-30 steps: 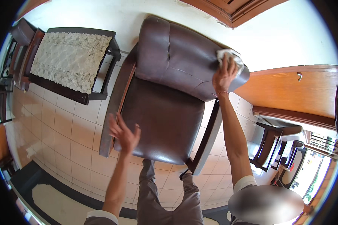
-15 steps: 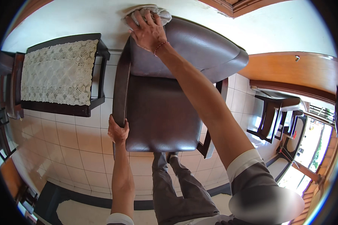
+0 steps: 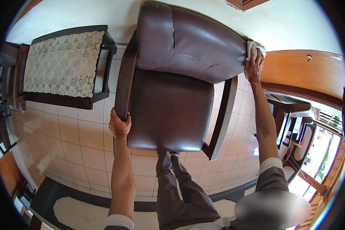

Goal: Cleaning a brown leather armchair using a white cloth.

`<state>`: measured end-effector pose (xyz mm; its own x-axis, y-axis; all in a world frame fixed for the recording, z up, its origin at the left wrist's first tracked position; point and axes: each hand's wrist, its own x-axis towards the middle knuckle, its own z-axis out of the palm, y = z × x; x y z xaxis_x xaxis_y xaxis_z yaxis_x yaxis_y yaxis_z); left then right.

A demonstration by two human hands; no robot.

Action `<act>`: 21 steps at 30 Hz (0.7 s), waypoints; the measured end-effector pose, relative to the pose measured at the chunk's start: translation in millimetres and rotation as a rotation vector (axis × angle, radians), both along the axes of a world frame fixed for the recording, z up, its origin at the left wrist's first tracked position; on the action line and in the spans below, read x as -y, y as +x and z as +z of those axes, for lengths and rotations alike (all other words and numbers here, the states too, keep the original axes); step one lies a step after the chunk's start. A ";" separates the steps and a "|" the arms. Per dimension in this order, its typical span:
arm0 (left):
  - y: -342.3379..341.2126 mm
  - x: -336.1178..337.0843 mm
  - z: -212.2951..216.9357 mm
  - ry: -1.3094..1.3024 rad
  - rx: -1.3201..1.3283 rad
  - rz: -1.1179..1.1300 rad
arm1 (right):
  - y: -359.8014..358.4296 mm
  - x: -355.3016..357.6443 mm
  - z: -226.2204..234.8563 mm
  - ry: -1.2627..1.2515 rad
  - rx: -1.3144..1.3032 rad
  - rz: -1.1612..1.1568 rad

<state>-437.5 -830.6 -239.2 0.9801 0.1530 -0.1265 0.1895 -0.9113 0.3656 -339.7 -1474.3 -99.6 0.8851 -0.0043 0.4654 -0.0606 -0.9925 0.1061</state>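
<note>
A brown leather armchair [image 3: 172,103] with dark wooden arms stands against the white wall, straight in front of me. My left hand [image 3: 119,124] grips the front end of its left wooden armrest [image 3: 123,80]. My right hand [image 3: 253,66] presses a pale cloth [image 3: 253,46] against the top right corner of the chair's backrest [image 3: 188,42]. My legs in grey trousers stand at the seat's front edge.
A dark wooden side table [image 3: 65,65] with a cream lace cover stands to the left of the chair. A wooden door [image 3: 303,73] and more dark chairs [image 3: 291,119] are at the right. The floor is pale tile [image 3: 76,142], with a dark-edged rug [image 3: 80,211] near my feet.
My right hand with the cloth has swept from the backrest's top left across to its top right corner. My left hand has closed on the left armrest.
</note>
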 end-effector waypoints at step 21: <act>4.3 1.8 4.9 -0.023 -0.040 0.004 | 160.6 -318.2 -27.0 -0.255 -0.079 0.486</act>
<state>-433.2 -832.4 -234.3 0.9737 0.1533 -0.1686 0.2076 -0.9020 0.3786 -179.1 -1156.1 -126.6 0.7893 0.5178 0.3300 0.4164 -0.8464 0.3322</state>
